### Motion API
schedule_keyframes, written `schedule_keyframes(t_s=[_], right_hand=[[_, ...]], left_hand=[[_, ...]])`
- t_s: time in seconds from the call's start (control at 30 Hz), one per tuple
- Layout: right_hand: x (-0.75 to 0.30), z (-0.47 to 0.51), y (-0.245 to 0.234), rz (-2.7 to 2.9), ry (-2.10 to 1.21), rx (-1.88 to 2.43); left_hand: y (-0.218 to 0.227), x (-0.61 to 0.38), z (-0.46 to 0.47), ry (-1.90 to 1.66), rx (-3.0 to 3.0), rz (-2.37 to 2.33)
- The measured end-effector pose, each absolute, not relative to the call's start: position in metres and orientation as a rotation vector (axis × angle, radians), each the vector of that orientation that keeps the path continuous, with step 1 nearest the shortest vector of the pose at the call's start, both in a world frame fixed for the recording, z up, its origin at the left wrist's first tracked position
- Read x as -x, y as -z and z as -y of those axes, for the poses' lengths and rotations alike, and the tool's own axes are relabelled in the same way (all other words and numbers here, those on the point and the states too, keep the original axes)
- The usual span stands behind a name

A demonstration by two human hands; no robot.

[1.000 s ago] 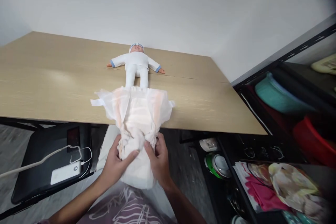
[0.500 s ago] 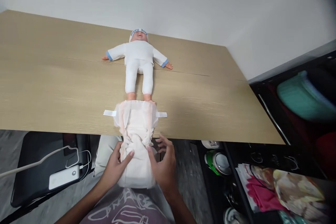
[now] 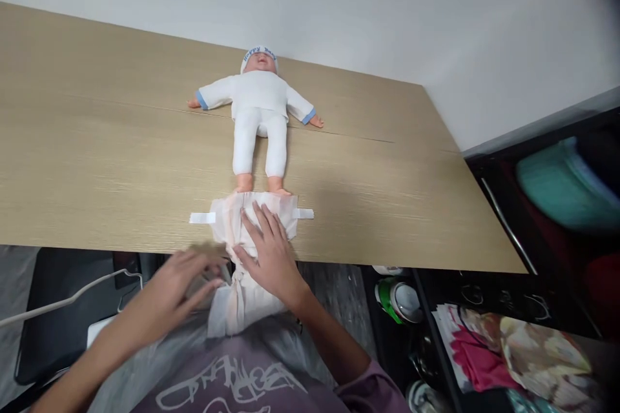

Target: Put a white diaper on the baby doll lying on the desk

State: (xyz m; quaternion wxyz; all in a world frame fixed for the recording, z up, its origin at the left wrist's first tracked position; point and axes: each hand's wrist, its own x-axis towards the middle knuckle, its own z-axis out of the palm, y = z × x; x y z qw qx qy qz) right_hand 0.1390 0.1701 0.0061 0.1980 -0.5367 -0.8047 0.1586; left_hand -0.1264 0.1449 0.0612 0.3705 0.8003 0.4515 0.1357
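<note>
An unfolded white diaper point(image 3: 225, 213) lies partly on the table, its two side tabs spread out and its lower end hanging over the front edge toward my lap. My right hand point(image 3: 271, 258) rests flat on its inner side, fingers stretched forward. Just left of the diaper, my left hand point(image 3: 186, 284) is raised near the table edge, its fingers blurred by motion; I see nothing held in it. Beyond the diaper, a baby doll point(image 3: 260, 93) in white clothes and a printed cap lies on its back, arms spread, feet at the diaper's far edge.
The wooden table point(image 3: 387, 200) meets a white wall at the back. To the left below it stands a black seat point(image 3: 62, 310) with a pale cable. At right are dark shelves with a green can point(image 3: 390, 300), pink cloth point(image 3: 484, 358) and a teal item point(image 3: 566, 184).
My right hand has moved from the diaper's lower edge up onto its middle and flattened there. My left hand has let go and shifted left. The diaper's near end now hangs lower and skewed.
</note>
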Motion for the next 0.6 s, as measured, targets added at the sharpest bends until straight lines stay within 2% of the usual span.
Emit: schedule_keyframes(t_s=[0.17,0.23,0.47,0.6], right_hand=[[-0.136,-0.164,-0.004,2.26,-0.373,1.534],[-0.133,-0.164,-0.005,2.256,-0.353,1.554],[-0.129,-0.169,-0.009,2.275,-0.348,1.588],[-0.131,-0.17,-0.007,2.281,-0.347,1.567]], left_hand=[[-0.068,0.119,-0.256,-0.523,-2.611,-1.273],[-0.063,0.097,-0.303,-0.457,-2.849,-1.211],[-0.057,0.033,-0.386,-0.012,-3.174,-0.488],[-0.051,0.018,-0.4,-0.145,-3.146,-0.317]])
